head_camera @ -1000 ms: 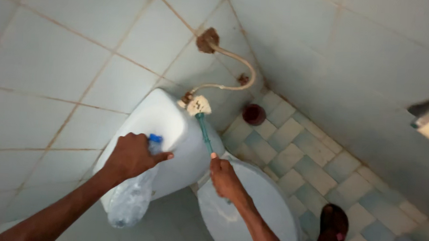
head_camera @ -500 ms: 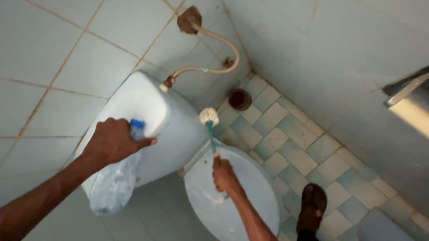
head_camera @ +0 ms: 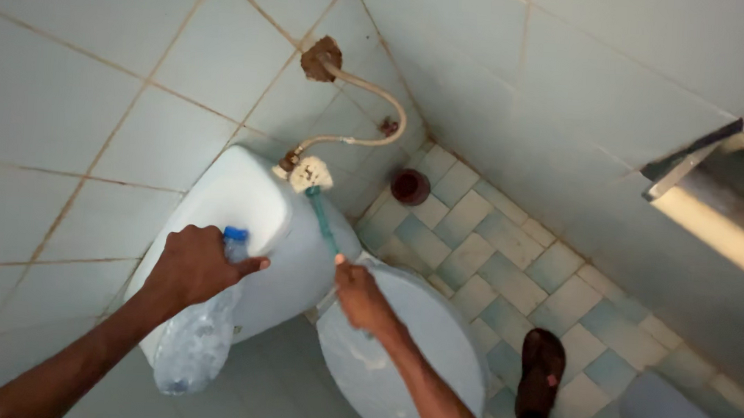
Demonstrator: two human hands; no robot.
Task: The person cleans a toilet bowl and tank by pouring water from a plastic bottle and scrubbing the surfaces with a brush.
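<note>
My left hand (head_camera: 191,267) grips a clear plastic bottle (head_camera: 198,344) with a blue cap, held by the neck against the front of the white toilet tank (head_camera: 245,202). My right hand (head_camera: 366,298) holds the teal handle of a brush (head_camera: 323,222). Its white head rests against the tank's upper right corner, beside the hose fitting. Below the right hand lies the closed white toilet lid (head_camera: 416,347).
A pale hose (head_camera: 377,107) loops from a hole in the tiled wall to the tank. A small dark red container (head_camera: 410,186) stands on the checked floor tiles in the corner. A dark sandal (head_camera: 542,371) is on the floor at right. A metal ledge (head_camera: 712,201) juts from the right wall.
The brush head has moved up and left to the tank's corner by the hose fitting. The view has shifted; my left hand keeps the bottle against the tank.
</note>
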